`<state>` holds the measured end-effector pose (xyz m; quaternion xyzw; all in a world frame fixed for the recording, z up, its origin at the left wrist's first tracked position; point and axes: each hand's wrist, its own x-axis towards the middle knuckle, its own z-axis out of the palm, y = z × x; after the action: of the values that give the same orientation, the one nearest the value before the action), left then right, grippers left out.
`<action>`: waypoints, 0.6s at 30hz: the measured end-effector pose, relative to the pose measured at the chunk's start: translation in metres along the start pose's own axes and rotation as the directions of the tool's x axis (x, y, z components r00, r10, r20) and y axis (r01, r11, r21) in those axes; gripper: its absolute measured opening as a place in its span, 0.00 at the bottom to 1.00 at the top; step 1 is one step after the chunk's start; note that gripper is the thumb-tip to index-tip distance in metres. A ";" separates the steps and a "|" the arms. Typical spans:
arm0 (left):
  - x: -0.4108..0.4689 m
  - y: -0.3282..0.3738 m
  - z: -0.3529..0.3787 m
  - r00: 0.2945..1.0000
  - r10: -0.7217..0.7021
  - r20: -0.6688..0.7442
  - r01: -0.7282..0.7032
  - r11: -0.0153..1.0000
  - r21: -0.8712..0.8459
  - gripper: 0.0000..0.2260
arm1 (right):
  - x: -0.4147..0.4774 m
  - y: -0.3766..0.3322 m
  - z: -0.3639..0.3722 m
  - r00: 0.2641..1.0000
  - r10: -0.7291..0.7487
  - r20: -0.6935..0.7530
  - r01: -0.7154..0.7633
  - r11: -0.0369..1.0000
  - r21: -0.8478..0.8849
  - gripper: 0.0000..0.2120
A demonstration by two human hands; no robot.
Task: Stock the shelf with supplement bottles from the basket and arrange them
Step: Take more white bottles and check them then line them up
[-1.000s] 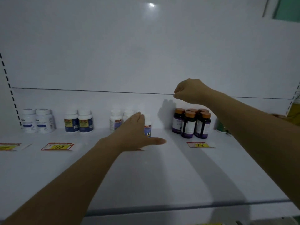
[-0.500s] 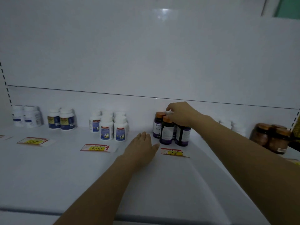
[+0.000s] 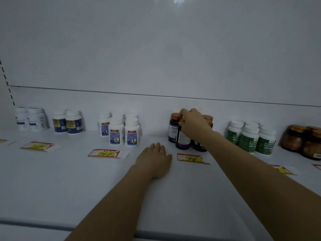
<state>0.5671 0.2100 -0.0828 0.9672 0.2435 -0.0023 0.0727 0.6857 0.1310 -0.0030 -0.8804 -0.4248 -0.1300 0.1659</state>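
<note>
Right hand (image 3: pixel 192 126) curled over dark bottle (image 3: pixel 182 141), seemingly gripping it, left hand (image 3: pixel 156 159) spread flat on shelf (image 3: pixel 69 180)

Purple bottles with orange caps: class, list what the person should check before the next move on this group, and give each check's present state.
1. Right hand grips the front purple bottle at its cap: ok.
2. That bottle stands upright on the shelf: ok.
3. Left hand lies flat on the shelf, apart from the bottles: ok.
4. The group sits behind the price tag marked 78: ok.
5. Front bottle's label faces forward: cannot tell, the hand partly covers it.
6. Basket within reach: cannot tell, not in view.
</note>
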 end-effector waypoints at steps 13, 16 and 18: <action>-0.004 0.002 -0.023 0.970 -0.011 -0.244 -0.197 0.557 -0.807 0.30 | -0.011 -0.008 -0.060 0.996 -0.084 -0.020 0.083 0.874 0.479 0.13; -0.011 0.004 -0.033 0.948 0.006 -0.319 -0.282 0.483 -0.829 0.22 | -0.014 -0.012 -0.070 0.999 -0.032 0.008 0.023 0.835 0.551 0.15; -0.016 0.003 -0.037 0.957 0.042 -0.286 -0.274 0.441 -0.854 0.19 | -0.014 -0.013 -0.071 1.000 -0.003 0.017 -0.006 0.843 0.537 0.16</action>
<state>0.5536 0.2050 -0.0452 0.7993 0.1235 0.2396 0.5371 0.6605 0.1003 0.0590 -0.8002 -0.4450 0.0017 0.4021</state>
